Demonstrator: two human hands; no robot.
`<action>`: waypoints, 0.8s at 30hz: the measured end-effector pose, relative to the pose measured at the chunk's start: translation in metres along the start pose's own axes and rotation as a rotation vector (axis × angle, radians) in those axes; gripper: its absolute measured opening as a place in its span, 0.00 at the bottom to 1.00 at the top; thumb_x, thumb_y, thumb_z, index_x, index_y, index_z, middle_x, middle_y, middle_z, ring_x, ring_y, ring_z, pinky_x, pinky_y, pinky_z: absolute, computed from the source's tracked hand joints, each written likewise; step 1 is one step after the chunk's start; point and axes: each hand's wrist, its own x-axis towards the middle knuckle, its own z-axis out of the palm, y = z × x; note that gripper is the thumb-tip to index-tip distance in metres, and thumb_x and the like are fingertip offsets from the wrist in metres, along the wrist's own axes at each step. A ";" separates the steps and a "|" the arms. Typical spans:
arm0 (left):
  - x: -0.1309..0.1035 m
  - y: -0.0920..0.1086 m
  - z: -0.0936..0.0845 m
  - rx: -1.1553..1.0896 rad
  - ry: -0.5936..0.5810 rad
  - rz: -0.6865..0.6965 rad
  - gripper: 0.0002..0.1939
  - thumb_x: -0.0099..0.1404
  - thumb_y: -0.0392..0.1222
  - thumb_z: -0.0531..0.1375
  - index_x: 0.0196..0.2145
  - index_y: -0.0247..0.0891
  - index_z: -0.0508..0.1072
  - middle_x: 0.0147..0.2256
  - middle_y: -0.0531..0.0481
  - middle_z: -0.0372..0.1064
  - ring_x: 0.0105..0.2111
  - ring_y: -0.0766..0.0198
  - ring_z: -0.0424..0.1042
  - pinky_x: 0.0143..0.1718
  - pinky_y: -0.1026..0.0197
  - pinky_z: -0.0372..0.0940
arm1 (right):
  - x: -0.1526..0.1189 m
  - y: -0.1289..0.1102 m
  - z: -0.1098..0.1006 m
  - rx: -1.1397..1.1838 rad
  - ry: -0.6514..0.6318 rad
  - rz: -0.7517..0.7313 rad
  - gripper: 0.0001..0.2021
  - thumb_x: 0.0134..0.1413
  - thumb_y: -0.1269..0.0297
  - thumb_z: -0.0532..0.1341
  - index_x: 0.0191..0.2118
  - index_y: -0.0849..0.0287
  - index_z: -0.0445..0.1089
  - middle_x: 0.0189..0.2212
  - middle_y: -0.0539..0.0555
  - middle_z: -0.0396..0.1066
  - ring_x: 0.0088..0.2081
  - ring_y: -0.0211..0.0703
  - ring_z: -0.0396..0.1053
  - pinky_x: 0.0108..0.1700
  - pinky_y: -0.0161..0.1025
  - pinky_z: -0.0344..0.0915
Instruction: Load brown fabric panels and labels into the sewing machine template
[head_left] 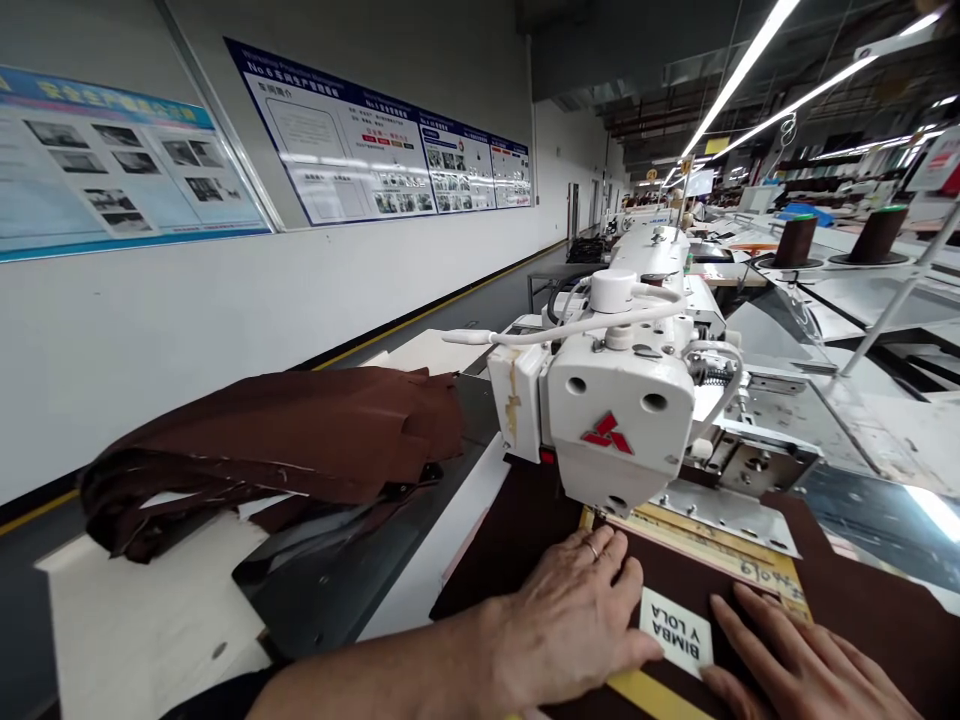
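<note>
Item 1, white label (676,632), printed BIMBA Y LOLA: it lies flat on the brown panel (525,530) at 6 o'clock from the sewing machine head (626,430). It looks thin, light and limp, likely to slide or lift at a corner; press it from above at its edges rather than pinching it.

Item 2, your left hand (574,625): it lies palm down with the fingers spread loosely, holding nothing, its fingertips touching the label's 9 o'clock edge. A ring shows on one finger.

Item 3, your right hand (802,670): it lies flat and open on the panel, the fingers reaching toward the label's 3 o'clock edge; whether they touch it cannot be told.

Item 4, brown panel: it looks smooth, leather-like and fairly stiff, and lies flat under a yellow template (720,560) at 12 o'clock from the label.

Item 5, pile of brown pieces (285,440): it sits at 9 o'clock from the machine, well apart, floppy and folded.

Item 6, thread cones (795,240): they stand at 1 o'clock, far off.
</note>
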 end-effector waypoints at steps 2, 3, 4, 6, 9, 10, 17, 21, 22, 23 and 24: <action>0.000 -0.001 -0.001 0.011 0.000 -0.004 0.33 0.75 0.61 0.47 0.61 0.28 0.65 0.65 0.32 0.57 0.66 0.48 0.55 0.65 0.51 0.53 | 0.004 -0.001 -0.002 0.032 -0.043 0.026 0.26 0.63 0.42 0.53 0.52 0.56 0.74 0.50 0.63 0.74 0.43 0.56 0.75 0.37 0.51 0.73; -0.001 -0.001 -0.001 0.014 0.000 -0.005 0.33 0.75 0.61 0.48 0.61 0.28 0.65 0.65 0.32 0.57 0.66 0.48 0.56 0.65 0.51 0.53 | 0.006 -0.002 -0.004 0.045 -0.058 0.037 0.26 0.63 0.42 0.52 0.51 0.57 0.75 0.49 0.63 0.74 0.44 0.57 0.75 0.38 0.52 0.73; -0.001 -0.001 -0.001 0.014 0.001 -0.006 0.32 0.75 0.60 0.48 0.60 0.28 0.65 0.65 0.32 0.57 0.66 0.49 0.56 0.65 0.52 0.53 | 0.008 -0.003 -0.005 0.053 -0.064 0.040 0.26 0.64 0.42 0.52 0.51 0.57 0.75 0.49 0.63 0.74 0.43 0.57 0.75 0.38 0.53 0.73; -0.001 -0.002 -0.001 0.008 0.008 -0.009 0.32 0.75 0.59 0.50 0.60 0.28 0.65 0.65 0.32 0.57 0.66 0.49 0.55 0.66 0.52 0.53 | 0.012 -0.005 -0.008 0.061 -0.067 0.045 0.26 0.65 0.43 0.50 0.50 0.56 0.76 0.48 0.63 0.75 0.43 0.57 0.75 0.38 0.53 0.72; -0.002 -0.002 -0.002 -0.002 0.010 -0.021 0.30 0.74 0.59 0.51 0.59 0.28 0.67 0.64 0.32 0.58 0.66 0.48 0.55 0.65 0.52 0.53 | 0.018 -0.006 -0.011 0.072 -0.062 0.036 0.26 0.66 0.43 0.50 0.50 0.56 0.76 0.47 0.62 0.75 0.43 0.57 0.74 0.39 0.53 0.70; -0.003 -0.002 -0.003 -0.004 0.009 -0.025 0.29 0.74 0.58 0.51 0.58 0.29 0.67 0.64 0.32 0.58 0.66 0.48 0.55 0.65 0.52 0.54 | 0.019 -0.006 -0.012 0.077 -0.056 0.031 0.26 0.66 0.43 0.50 0.49 0.56 0.76 0.47 0.62 0.75 0.43 0.57 0.74 0.40 0.52 0.69; -0.004 -0.005 -0.004 -0.015 0.007 -0.051 0.28 0.72 0.59 0.54 0.56 0.32 0.68 0.63 0.34 0.60 0.64 0.47 0.58 0.63 0.49 0.56 | 0.036 -0.006 -0.021 0.065 -0.045 -0.038 0.23 0.66 0.45 0.53 0.48 0.57 0.76 0.45 0.60 0.76 0.42 0.54 0.74 0.42 0.49 0.67; -0.005 -0.007 -0.004 -0.023 0.012 -0.054 0.26 0.72 0.59 0.56 0.55 0.34 0.69 0.62 0.36 0.61 0.64 0.48 0.59 0.65 0.49 0.54 | 0.048 -0.009 -0.028 0.029 -0.045 -0.079 0.24 0.67 0.45 0.52 0.47 0.58 0.76 0.44 0.61 0.76 0.41 0.53 0.74 0.40 0.48 0.67; -0.005 -0.007 -0.005 -0.023 0.018 -0.054 0.26 0.72 0.58 0.55 0.55 0.34 0.70 0.62 0.37 0.62 0.64 0.48 0.59 0.65 0.50 0.54 | 0.051 -0.009 -0.030 0.023 -0.052 -0.090 0.24 0.67 0.45 0.52 0.48 0.58 0.76 0.44 0.61 0.76 0.41 0.54 0.73 0.39 0.48 0.67; -0.005 -0.007 -0.005 -0.024 0.020 -0.052 0.26 0.72 0.58 0.55 0.54 0.34 0.70 0.62 0.37 0.62 0.64 0.49 0.59 0.65 0.50 0.54 | 0.053 -0.010 -0.031 0.021 -0.060 -0.097 0.24 0.66 0.45 0.53 0.48 0.58 0.76 0.44 0.61 0.75 0.41 0.54 0.73 0.39 0.48 0.68; -0.005 -0.007 -0.006 -0.026 0.020 -0.049 0.26 0.72 0.59 0.55 0.54 0.34 0.69 0.62 0.38 0.62 0.64 0.49 0.60 0.65 0.51 0.54 | 0.056 -0.011 -0.031 0.021 -0.070 -0.103 0.24 0.66 0.45 0.53 0.48 0.58 0.76 0.44 0.61 0.75 0.41 0.55 0.73 0.38 0.49 0.68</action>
